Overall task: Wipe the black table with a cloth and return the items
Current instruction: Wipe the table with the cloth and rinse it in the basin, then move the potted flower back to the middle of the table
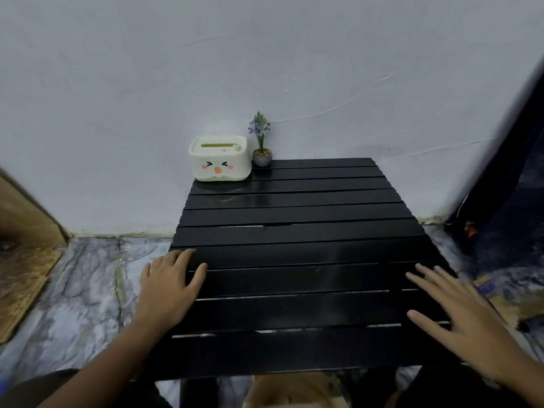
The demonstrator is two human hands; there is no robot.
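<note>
Hands flat and empty on the black counter, no cloth anywhere in sight.

Left hand point(170, 287) spreads at the near left edge, right hand point(459, 316) splays at the near right of the counter point(294, 254). Well beyond the left hand, tissue box point(220, 158) and flower pot point(261, 156) stand touching at the far corner; wiping looks either finished or not begun.
</note>
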